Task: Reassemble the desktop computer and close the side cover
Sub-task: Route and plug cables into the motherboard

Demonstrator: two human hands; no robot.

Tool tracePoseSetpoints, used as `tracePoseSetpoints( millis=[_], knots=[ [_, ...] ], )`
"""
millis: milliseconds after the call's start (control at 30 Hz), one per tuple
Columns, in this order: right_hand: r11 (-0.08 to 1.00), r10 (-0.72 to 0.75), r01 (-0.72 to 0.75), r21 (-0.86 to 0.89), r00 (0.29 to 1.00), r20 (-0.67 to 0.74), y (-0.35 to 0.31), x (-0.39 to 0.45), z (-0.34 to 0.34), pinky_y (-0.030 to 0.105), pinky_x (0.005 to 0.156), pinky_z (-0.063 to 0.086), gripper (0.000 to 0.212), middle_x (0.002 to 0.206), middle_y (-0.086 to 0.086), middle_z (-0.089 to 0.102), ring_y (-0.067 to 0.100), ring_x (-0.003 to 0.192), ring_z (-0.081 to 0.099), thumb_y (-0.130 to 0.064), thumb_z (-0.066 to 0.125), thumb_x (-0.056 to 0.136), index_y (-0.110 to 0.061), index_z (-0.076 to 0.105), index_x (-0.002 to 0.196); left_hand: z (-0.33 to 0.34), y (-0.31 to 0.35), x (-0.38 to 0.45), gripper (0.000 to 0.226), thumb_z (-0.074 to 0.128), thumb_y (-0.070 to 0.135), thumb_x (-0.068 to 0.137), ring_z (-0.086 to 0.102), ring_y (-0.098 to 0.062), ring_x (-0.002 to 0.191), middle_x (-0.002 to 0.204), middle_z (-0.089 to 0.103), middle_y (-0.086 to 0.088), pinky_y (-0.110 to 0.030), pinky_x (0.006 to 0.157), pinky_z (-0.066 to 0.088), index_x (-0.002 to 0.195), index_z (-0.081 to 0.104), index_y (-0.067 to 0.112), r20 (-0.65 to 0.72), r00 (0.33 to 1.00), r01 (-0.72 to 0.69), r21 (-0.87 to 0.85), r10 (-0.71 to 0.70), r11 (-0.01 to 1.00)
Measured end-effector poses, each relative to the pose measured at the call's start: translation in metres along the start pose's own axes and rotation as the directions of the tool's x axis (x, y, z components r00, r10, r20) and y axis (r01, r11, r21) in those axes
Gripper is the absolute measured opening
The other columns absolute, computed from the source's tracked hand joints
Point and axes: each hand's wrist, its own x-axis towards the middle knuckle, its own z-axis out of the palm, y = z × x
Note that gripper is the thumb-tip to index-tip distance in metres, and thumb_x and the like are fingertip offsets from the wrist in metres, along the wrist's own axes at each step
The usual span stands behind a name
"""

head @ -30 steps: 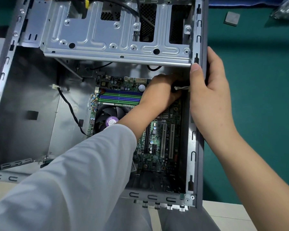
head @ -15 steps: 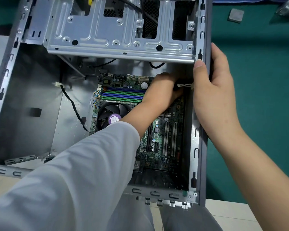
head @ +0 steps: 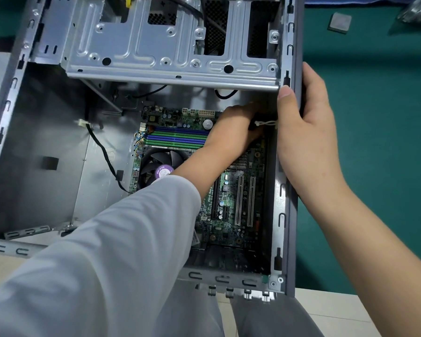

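Observation:
The open grey computer case (head: 288,215) lies on its side, with the green motherboard (head: 231,205) and its black CPU fan (head: 159,166) exposed. My left hand (head: 231,130) reaches deep into the case by the right wall and grips a black cable bundle tied with a white zip tie (head: 265,123). Its fingertips are hidden. My right hand (head: 306,127) grips the case's right wall from outside, thumb hooked over the rim. The metal drive cage (head: 170,57) spans the case's top.
A loose black cable with a white plug (head: 83,123) runs across the bare case floor at left. A small grey square part (head: 339,22) lies on the green mat (head: 374,117) at upper right. The bench's pale edge shows at the bottom.
Both hands keep their holds. The view has shifted slightly, so the case sits a little lower and to the right.

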Motion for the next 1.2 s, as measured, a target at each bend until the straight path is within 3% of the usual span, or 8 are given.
tracePoseSetpoints(
  millis=[233,300,400,533,667,800,1067,1200],
  knots=[
    [1.0,-0.009,0.009,-0.003,1.0,-0.002,0.0,0.0,0.0,-0.003,0.09,0.03,0.044,0.134,-0.017,0.049,-0.014,0.113,0.044,-0.02,0.04,0.101,-0.021,0.033,0.145,0.004,-0.003,0.0,0.012,0.053,0.013,0.09,0.06,-0.038,0.084,0.084,0.064,-0.016,-0.033,0.062,0.039,0.098,0.062,0.01,0.026,0.999,0.021,-0.032,-0.02,0.999],
    [1.0,-0.013,0.013,-0.004,1.0,0.0,0.0,0.0,0.0,-0.002,0.091,0.031,0.045,0.136,-0.015,0.049,-0.012,0.115,0.045,-0.02,0.04,0.101,-0.02,0.033,0.145,0.006,-0.005,0.0,0.013,0.053,0.013,0.089,0.06,-0.036,0.079,0.078,0.06,-0.012,-0.032,0.059,0.032,0.098,0.062,0.012,0.023,1.0,-0.018,0.041,0.017,0.999],
    [1.0,-0.018,0.018,-0.011,1.0,-0.005,0.0,0.001,0.0,-0.003,0.09,0.031,0.044,0.133,-0.017,0.05,-0.013,0.113,0.045,-0.02,0.04,0.101,-0.02,0.034,0.144,0.008,-0.005,0.0,0.024,0.053,0.013,0.086,0.06,-0.036,0.078,0.085,0.063,-0.014,-0.029,0.06,0.032,0.109,0.06,0.013,0.031,0.996,-0.093,0.194,0.088,0.977],
    [1.0,-0.016,0.016,-0.001,1.0,-0.006,0.001,0.0,0.0,-0.001,0.091,0.031,0.044,0.134,-0.015,0.051,-0.012,0.115,0.046,-0.02,0.041,0.101,-0.019,0.035,0.144,0.009,-0.006,-0.004,0.028,0.052,0.017,0.088,0.059,-0.035,0.079,0.09,0.063,-0.014,-0.034,0.064,0.046,0.116,0.054,0.02,-0.001,0.998,-0.065,0.093,0.066,0.994],
    [1.0,-0.013,0.013,-0.004,1.0,-0.011,0.001,0.0,0.001,-0.002,0.088,0.031,0.044,0.131,-0.018,0.05,-0.016,0.109,0.047,-0.02,0.041,0.1,-0.021,0.035,0.144,0.006,-0.006,-0.004,0.018,0.049,0.017,0.091,0.058,-0.038,0.08,0.086,0.061,-0.013,-0.039,0.066,0.048,0.103,0.054,0.028,0.036,0.999,-0.002,-0.009,0.002,1.0],
    [1.0,-0.016,0.016,-0.004,1.0,-0.016,0.001,0.001,0.001,-0.003,0.086,0.03,0.043,0.128,-0.019,0.05,-0.022,0.104,0.045,-0.019,0.042,0.1,-0.021,0.036,0.143,0.009,-0.01,0.0,0.031,0.051,0.006,0.085,0.057,-0.036,0.077,0.086,0.059,-0.014,-0.034,0.063,0.043,0.111,0.057,0.021,0.034,0.999,-0.043,0.116,0.039,0.992],
    [1.0,-0.014,0.013,-0.008,1.0,-0.026,0.001,0.001,0.001,-0.002,0.086,0.031,0.043,0.128,-0.018,0.052,-0.02,0.104,0.047,-0.018,0.042,0.1,-0.02,0.037,0.142,0.013,-0.009,0.005,0.032,0.054,0.011,0.084,0.059,-0.039,0.085,0.095,0.064,-0.016,-0.03,0.065,0.039,0.114,0.059,0.021,0.013,0.999,-0.037,0.187,0.036,0.982],
    [1.0,-0.021,0.021,-0.001,0.999,-0.026,0.001,0.001,0.001,-0.001,0.088,0.033,0.042,0.127,-0.016,0.054,-0.019,0.104,0.048,-0.017,0.042,0.1,-0.018,0.038,0.142,0.013,-0.008,0.001,0.039,0.05,0.008,0.081,0.058,-0.041,0.089,0.098,0.062,-0.017,-0.036,0.069,0.047,0.118,0.056,0.02,0.021,0.998,-0.066,0.182,0.063,0.981]
  ],
)
